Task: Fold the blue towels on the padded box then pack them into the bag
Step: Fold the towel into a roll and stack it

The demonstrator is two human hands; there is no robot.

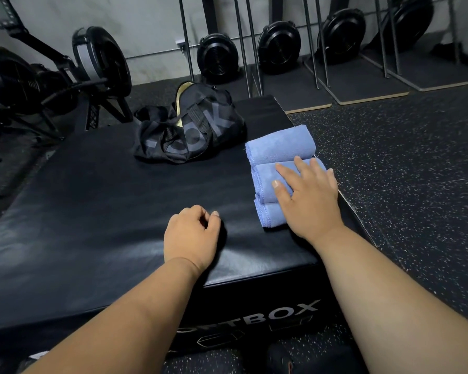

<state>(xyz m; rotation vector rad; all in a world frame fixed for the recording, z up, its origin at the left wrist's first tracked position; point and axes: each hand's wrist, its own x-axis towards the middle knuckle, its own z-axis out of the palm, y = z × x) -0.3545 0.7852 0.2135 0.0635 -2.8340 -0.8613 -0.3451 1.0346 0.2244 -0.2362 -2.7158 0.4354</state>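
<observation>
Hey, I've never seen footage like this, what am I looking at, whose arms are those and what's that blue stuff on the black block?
There is no machine here. A person wears a camera on their head, so this one picture looks forward and down at their own two bare arms.

The black block is a padded box on a gym floor. On its right side lie three folded blue towels in a row. Farther back sits a black bag, its top seemingly open.

The right hand rests flat, fingers straight, on the towels without gripping them. The left hand lies loosely curled on the box and holds nothing. Exercise machines stand along the wall behind.
</observation>
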